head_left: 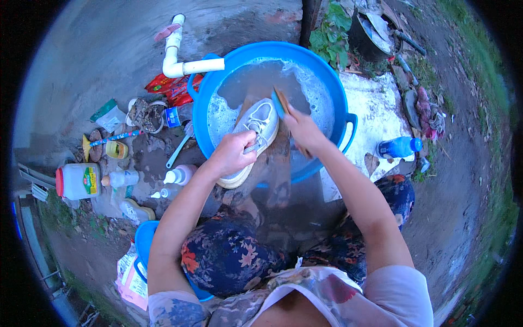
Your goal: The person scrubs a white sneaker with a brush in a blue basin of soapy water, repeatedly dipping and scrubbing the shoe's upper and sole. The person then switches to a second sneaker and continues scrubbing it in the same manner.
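Head view. A white sneaker [255,131] is seen lying sole-down on a wet wooden board [272,169] that slopes from the person's knees up into a large blue tub [338,92]. The toe of the sneaker points into the tub, over its near rim; the heel sits lower on the board, toward the person. The tub is filled with grey, soapy water, with foam gathered along its inner wall.

The left hand [231,155] is closed around the sneaker at its lace and collar area, fingers wrapped over the upper. The right hand [302,131] is closed on a scrubbing brush [280,102], which is pressed against the toe end of the sneaker. Both forearms are seen entering from the lower edge, above knees covered in dark floral cloth.

A white bent pipe [182,60] is noted reaching over the tub's far-left rim. On the ground to the left of the tub, a red packet [171,87], a small bowl of debris [144,114], a white jug with a red cap [79,181] and several small squeeze bottles [180,174] are recorded. A blue bottle [400,147] lies on the ground just right of the tub. A second blue basin [144,242] is partly visible beside the person's left knee.
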Tool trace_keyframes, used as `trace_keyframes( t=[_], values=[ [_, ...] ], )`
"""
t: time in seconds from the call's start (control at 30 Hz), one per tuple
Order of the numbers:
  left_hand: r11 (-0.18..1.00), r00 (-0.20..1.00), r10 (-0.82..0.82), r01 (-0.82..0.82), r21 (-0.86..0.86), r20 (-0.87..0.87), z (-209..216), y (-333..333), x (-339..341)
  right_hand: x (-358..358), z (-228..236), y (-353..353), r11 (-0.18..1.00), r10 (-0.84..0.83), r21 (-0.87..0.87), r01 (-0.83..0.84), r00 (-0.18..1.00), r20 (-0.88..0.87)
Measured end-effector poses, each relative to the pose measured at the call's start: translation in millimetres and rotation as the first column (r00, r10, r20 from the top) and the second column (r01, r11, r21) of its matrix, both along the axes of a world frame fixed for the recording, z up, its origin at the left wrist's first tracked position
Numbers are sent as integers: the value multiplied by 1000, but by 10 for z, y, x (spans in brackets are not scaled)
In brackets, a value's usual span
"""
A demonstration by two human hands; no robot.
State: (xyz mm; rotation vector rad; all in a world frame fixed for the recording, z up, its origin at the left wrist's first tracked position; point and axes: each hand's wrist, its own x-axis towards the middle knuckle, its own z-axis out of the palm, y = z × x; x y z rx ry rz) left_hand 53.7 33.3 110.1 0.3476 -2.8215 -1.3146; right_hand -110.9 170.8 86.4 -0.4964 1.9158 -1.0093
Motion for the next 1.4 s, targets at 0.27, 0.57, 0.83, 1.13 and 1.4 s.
trace_keyframes(
  t=[0.27, 0.57, 0.83, 1.13, 1.4],
  values=[
    [1000, 999, -13, 12, -21, -47, -11, 9, -48, -74, -235, -289, 1000, -21, 4, 25, 909, -416],
    [999, 998, 28, -29, -20, -61, -56, -9, 29, 277, 11, -90, 981, 189, 127, -143, 832, -522],
    [987, 988, 156, -156, -24, 3, -81, 38, 69, 858, 107, 378, 984, 169, 37, -172, 865, -472],
    [958, 957, 288, -288, -1, -49, -144, 41, 86, 673, 34, 192, 976, 210, 79, -204, 769, -604],
    [976, 974, 192, -176, -131, 122, -61, 37, -58, 267, -210, -56, 991, 135, 95, -95, 670, -730]
  ],
)
